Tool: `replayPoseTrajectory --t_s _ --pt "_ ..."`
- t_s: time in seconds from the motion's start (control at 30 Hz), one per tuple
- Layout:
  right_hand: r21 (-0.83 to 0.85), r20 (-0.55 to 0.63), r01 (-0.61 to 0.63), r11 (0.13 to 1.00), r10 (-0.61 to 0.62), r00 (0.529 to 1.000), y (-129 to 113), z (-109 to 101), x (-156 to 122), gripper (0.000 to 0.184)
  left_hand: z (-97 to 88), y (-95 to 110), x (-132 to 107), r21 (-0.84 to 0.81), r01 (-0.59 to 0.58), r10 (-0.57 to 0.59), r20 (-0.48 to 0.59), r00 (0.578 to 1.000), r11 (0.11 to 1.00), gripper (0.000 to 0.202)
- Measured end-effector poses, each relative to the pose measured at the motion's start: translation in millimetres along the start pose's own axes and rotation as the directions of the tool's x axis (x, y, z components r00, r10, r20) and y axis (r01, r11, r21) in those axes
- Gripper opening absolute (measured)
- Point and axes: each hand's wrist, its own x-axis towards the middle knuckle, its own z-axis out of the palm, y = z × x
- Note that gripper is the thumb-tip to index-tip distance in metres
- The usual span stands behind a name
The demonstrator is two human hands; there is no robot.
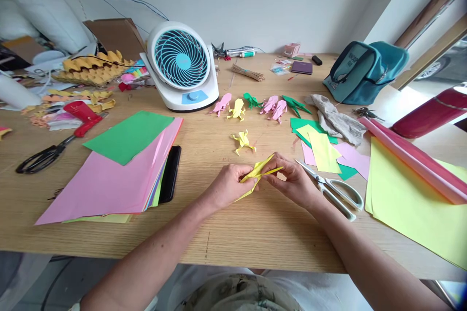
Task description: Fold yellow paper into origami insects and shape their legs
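A partly folded piece of yellow origami paper (257, 171) is held up between my two hands, just above the table's front half. My left hand (233, 182) pinches its left side with thumb and fingers. At its right side, my right hand (292, 180) is closed on a narrow folded point. Straight beyond my hands lies a yellow origami frog (243, 142) with spread legs. Farther back is a row of origami frogs in pink, yellow and green, including another yellow frog (237, 109). White-handled scissors (333, 189) rest beside my right hand.
On the left lie stacked coloured sheets (105, 180), a black phone (170, 175), black-handled scissors (45, 155) and a white fan (182, 65). Paper offcuts (321, 148), a grey cloth (335, 119), yellow sheets (412, 204), a red bottle (430, 112) and a teal bag (365, 73) are on the right.
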Motion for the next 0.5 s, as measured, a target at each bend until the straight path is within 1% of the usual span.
replayPoseTrajectory --t_s 0.1,0.23,0.27,0.33,0.43,0.5 --pt "0.026 -0.008 0.002 1.0 -0.002 1.0 0 -1 0 0.01 -1.8 2 0 0.011 0.021 -0.022 0.029 0.999 1.0 0.028" --pt "0.049 0.021 0.024 0.999 -0.025 0.999 0 -4 1 0.012 -5.7 7 -1 -0.065 0.048 -0.042 0.098 0.994 0.997 0.032" --pt "0.06 0.036 0.026 0.998 -0.028 0.999 -1 -5 2 0.012 -6.6 9 -1 -0.1 0.058 -0.045 0.122 0.991 0.993 0.034" --pt "0.079 0.06 0.042 0.996 -0.047 0.997 -2 -6 1 0.012 -7.9 11 -1 -0.219 0.093 -0.054 0.176 0.983 0.971 0.033" --pt "0.081 0.066 0.085 0.993 -0.09 0.994 -3 -8 1 0.009 -8.2 10 0 -0.429 0.191 -0.078 0.267 0.961 0.883 0.029" --pt "0.072 0.075 0.093 0.993 -0.098 0.992 -3 -9 0 0.009 -7.2 9 0 -0.487 0.224 -0.079 0.3 0.951 0.844 0.029"
